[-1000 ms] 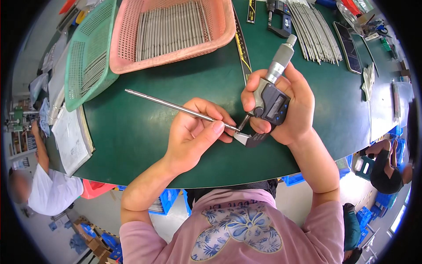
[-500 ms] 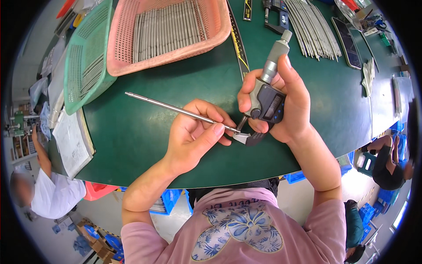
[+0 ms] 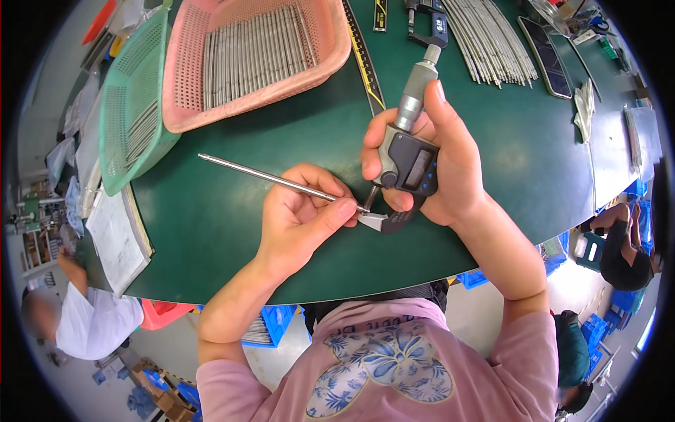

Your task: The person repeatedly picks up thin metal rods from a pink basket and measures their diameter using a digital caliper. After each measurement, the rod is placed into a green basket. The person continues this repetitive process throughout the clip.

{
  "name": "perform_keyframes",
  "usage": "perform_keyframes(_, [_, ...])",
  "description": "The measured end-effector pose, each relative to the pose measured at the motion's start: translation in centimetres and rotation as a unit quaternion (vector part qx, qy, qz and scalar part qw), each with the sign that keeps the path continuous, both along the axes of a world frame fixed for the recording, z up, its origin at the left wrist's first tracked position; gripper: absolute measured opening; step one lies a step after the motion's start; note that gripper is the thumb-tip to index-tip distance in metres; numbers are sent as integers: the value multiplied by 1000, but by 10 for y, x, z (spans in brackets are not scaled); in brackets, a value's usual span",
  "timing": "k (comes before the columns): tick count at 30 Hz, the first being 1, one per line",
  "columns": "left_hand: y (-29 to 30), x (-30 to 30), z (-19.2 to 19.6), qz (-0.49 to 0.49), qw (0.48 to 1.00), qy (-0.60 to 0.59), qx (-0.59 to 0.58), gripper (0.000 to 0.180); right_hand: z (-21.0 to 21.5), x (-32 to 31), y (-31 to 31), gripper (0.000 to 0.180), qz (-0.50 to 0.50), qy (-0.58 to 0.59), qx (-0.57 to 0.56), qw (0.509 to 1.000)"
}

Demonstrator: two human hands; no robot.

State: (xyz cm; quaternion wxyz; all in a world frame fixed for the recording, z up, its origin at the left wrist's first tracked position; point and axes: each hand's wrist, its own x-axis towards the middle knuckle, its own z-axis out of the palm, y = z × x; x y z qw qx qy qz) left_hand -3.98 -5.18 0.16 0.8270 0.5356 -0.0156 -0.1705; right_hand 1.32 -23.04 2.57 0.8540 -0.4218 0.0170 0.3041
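My left hand [image 3: 299, 221] pinches a slim metal rod [image 3: 260, 174] between thumb and fingers, close to its right end. The rod slants across the green table, its free end up to the left. My right hand [image 3: 450, 165] is wrapped round a digital micrometer [image 3: 411, 163] with a grey barrel and a small display, its thimble pointing up and away. The rod's right end sits at the micrometer's jaws, between spindle and anvil. Whether both jaw faces touch it I cannot tell.
A pink basket [image 3: 190, 116] of metal rods and a green basket [image 3: 109, 158] stand at the far left. At the back lie a ruler [image 3: 364, 60], a second micrometer [image 3: 430, 24], a row of rods [image 3: 489, 46] and a phone [image 3: 547, 58]. Papers [image 3: 116, 243] lie left; co-workers sit beyond.
Both hands, with the rod's end and the micrometer, have shifted slightly left in the picture. The baskets and table items have shifted too, as the view has turned a little.
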Motion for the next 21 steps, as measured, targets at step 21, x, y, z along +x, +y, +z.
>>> perform_keyframes(21, [1,-1,-2,-37,998,-29,-35,20,-2,0,0,63,12,53,5,999])
